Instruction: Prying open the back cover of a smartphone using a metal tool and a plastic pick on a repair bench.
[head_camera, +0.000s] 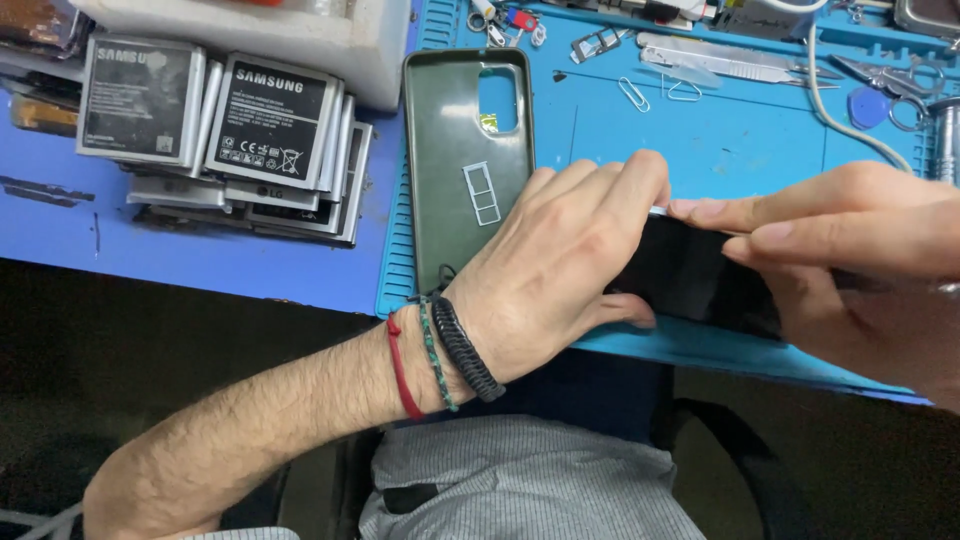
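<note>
A black smartphone (690, 275) lies tilted over the near edge of a blue work mat (720, 140), held between both hands. My left hand (560, 250), with three cord bracelets at the wrist, grips the phone's left end, fingers curled over its top edge. My right hand (860, 260) holds the right end, with its fingers pressed along the top edge next to the left fingertips. A dark green phone case (455, 140) lies open side up just left of my left hand. A small metal card tray (481, 192) rests inside it.
Piles of flat phone batteries (230, 130) sit at the left on the blue table, beside a white foam box (300, 35). Tweezers, paper clips, a blue pick, scissors and a white cable (850, 110) lie along the mat's far edge.
</note>
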